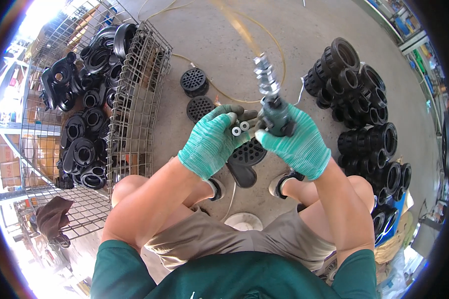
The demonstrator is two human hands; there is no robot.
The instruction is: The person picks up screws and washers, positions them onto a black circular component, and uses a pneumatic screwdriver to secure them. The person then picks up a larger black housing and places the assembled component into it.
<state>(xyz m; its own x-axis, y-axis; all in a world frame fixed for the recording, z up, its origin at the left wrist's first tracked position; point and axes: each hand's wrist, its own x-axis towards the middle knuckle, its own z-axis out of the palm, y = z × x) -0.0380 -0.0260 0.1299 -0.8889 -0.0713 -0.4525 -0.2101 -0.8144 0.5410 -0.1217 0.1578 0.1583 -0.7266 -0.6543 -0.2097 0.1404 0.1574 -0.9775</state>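
Observation:
In a green striped glove, my right hand (297,142) is closed round a dark air tool (278,117). Silver fittings (267,74) rise from it to a yellowish hose (237,22), blurred near the top. My left hand (212,139), gloved alike, has its fingers curled about two small round metal fasteners (240,128) with dark centres; their full shape is hidden. The fingertips of both hands are close together. Below them on the floor lies a black perforated round part (249,153), partly covered by my hands, beside a smooth black lobe-shaped part (243,175).
Two black perforated discs (200,108) lie ahead on the left. A wire cage (134,94) full of black ring-shaped parts (85,152) stands at left. Stacked black collars (366,139) line the right side. The hose (283,55) loops over the concrete floor. A white round seat (243,221) shows between my legs.

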